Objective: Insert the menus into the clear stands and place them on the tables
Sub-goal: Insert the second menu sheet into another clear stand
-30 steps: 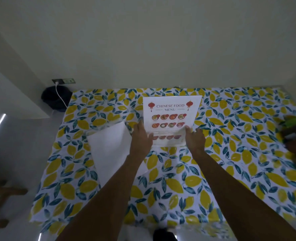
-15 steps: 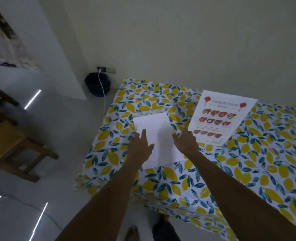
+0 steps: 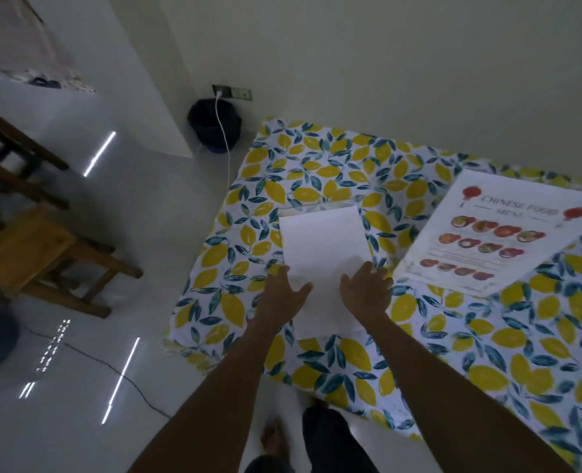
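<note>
Both hands down on the blank sheet, nothing gripped yet

Left hand [image 3: 284, 295] and right hand [image 3: 368, 290] spread open, flat on the white sheet [image 3: 323, 247], probably squaring it to pick up. Printed menu [image 3: 494, 233] lying just right of the right hand on the lemon tablecloth [image 3: 317, 165]. Can't make out any clear stand.

Single view, head-worn wide-angle camera: looks forward and steeply down from standing height, close over the worktop [image 3: 317, 158] corner, tilted, taking in the floor [image 3: 95, 387] on the left and the wall [image 3: 385, 63] beyond.
</note>
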### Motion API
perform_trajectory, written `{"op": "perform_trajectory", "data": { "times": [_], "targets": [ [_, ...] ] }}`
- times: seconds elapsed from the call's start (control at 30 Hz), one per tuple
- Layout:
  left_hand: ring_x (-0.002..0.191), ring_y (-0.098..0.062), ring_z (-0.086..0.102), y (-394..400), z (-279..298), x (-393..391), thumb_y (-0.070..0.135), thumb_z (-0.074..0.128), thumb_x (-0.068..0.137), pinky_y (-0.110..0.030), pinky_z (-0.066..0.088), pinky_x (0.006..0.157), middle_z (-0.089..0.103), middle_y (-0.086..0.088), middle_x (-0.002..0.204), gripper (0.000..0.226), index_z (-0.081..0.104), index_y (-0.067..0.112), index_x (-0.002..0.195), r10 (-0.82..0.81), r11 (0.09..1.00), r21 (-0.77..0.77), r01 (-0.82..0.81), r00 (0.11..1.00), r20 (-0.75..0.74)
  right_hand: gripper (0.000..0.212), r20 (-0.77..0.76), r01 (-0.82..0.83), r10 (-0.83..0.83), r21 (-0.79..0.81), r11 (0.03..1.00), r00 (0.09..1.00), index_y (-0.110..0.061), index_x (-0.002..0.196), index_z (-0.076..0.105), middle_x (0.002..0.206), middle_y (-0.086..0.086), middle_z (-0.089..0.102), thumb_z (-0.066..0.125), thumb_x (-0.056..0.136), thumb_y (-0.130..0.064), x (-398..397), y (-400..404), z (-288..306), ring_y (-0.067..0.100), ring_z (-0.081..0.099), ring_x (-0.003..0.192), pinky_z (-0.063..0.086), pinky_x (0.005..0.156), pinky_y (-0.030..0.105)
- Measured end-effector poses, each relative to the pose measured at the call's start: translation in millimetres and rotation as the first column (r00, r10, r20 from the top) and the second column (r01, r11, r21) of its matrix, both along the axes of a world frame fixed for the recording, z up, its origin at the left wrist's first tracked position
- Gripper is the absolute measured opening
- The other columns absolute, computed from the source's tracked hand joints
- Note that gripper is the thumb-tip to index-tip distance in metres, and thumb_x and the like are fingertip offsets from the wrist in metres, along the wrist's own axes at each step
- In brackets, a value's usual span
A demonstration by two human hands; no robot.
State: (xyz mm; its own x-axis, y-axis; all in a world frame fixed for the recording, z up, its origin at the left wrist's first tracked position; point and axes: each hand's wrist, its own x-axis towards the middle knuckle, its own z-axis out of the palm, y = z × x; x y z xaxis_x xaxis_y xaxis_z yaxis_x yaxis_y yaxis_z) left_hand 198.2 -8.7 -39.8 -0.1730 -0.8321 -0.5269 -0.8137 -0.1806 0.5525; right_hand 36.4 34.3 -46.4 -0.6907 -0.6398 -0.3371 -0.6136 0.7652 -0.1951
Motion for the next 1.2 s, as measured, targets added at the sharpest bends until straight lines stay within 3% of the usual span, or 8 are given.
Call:
{"op": "perform_trajectory", "data": {
  "times": [0.3,0.4,0.5,0.6,0.83,0.97,1.1,1.2],
  "targets": [
    [0.120,-0.033,0.058,-12,13,18,0.037,0.058,0.093,-0.035,0.042,0.095,0.063,-0.015,0.127,0.055,0.046,0.011,0.140,0.078,0.997,0.000,-0.078,0.997,-0.011,0.041,0.270,0.086,-0.056,-0.101,0.991,0.961,-0.022,0.126,0.057,0.131,0.014,0.057,0.047,0.087,-0.015,-35,12,11,0.036,0.053,0.120,0.043,0.101,0.043],
    [0.086,-0.029,0.062,-15,19,38,0.027,0.047,0.089,-0.028,0.044,0.075,0.064,-0.006,0.088,0.037,0.062,0.007,0.116,-0.111,0.990,-0.089,0.110,0.994,-0.011,0.036,0.413,0.116,-0.040,-0.159,0.980,0.910,-0.021,0.121,0.067,0.130,0.014,0.062,0.049,0.091,-0.013,-48,36,24,0.034,0.059,0.117,0.047,0.098,0.039],
    [0.064,-0.033,0.062,-13,22,62,0.025,0.038,0.080,-0.044,0.054,0.063,0.061,-0.019,0.065,0.030,0.054,0.008,0.061,-0.265,0.949,-0.189,0.251,0.963,-0.052,0.020,0.705,0.366,-0.135,-0.186,0.912,0.696,0.001,0.105,0.069,0.101,0.035,0.064,0.059,0.092,-0.011,-47,66,51,0.028,0.068,0.066,0.056,0.057,0.025],
    [0.057,-0.024,0.057,1,38,80,0.036,0.039,0.074,-0.033,0.040,0.057,0.060,-0.018,0.061,0.043,0.061,0.001,0.065,-0.319,0.933,-0.238,0.272,0.929,-0.189,0.015,0.854,0.551,-0.158,-0.168,0.818,0.495,-0.004,0.086,0.069,0.075,0.015,0.064,0.070,0.084,-0.019,-30,101,81,0.017,0.061,0.047,0.050,0.047,0.023],
    [0.074,0.007,0.070,32,66,106,-0.008,0.058,0.091,-0.012,0.053,0.067,0.075,0.000,0.090,0.022,0.070,-0.010,0.110,-0.254,0.966,-0.183,0.184,0.817,-0.518,0.026,0.750,0.419,0.032,-0.404,0.813,0.661,-0.006,0.115,0.072,0.110,0.008,0.071,0.062,0.091,-0.005,-1,153,89,0.015,0.070,0.086,0.058,0.060,0.021],
    [0.099,-0.024,0.069,21,72,104,0.004,0.062,0.092,-0.046,0.054,0.093,0.075,-0.007,0.103,0.026,0.075,0.013,0.112,-0.298,0.943,-0.276,0.185,0.839,-0.455,0.035,0.596,0.253,0.115,-0.498,0.830,0.795,-0.003,0.122,0.067,0.117,0.010,0.066,0.057,0.090,0.007,-12,148,88,0.024,0.064,0.101,0.054,0.065,0.026],
    [0.084,-0.021,0.067,-1,93,87,0.023,0.062,0.095,-0.017,0.051,0.070,0.071,-0.009,0.092,0.023,0.075,0.012,0.112,-0.366,0.887,-0.412,0.206,0.860,-0.356,0.026,0.464,0.200,0.085,-0.531,0.824,0.882,-0.007,0.114,0.072,0.102,0.008,0.071,0.064,0.092,-0.019,-29,113,97,0.023,0.065,0.092,0.047,0.074,0.035],
    [0.081,-0.016,0.063,-25,100,69,0.033,0.060,0.096,-0.026,0.046,0.068,0.068,-0.001,0.088,0.032,0.074,0.007,0.107,-0.317,0.892,-0.422,0.161,0.888,-0.333,0.029,0.244,0.050,0.093,-0.525,0.849,0.965,-0.007,0.091,0.071,0.086,0.008,0.069,0.057,0.095,-0.031,-43,79,106,0.026,0.066,0.085,0.041,0.069,0.032]
  ]
}}
